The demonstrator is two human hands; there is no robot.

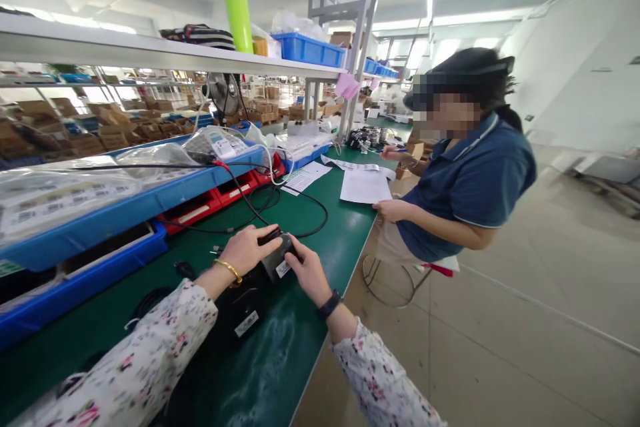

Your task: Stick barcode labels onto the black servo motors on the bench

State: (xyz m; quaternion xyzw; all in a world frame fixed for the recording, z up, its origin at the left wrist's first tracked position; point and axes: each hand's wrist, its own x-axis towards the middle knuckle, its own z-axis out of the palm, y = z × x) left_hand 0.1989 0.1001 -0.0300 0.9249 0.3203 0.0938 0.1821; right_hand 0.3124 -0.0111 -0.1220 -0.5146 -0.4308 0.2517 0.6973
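Note:
My left hand, with a gold bangle on the wrist, grips the top of a small dark device that bears a white label. My right hand, with a black wristband, holds the same device from the right side. The device rests on the green workbench. A black cable loops across the bench from the device toward the red bins. Another black box with a white label lies just below my left wrist.
Blue trays and red bins line the bench's left side under a shelf. A seated person in a blue shirt works at the bench's far right with paper sheets. Bare floor lies to the right.

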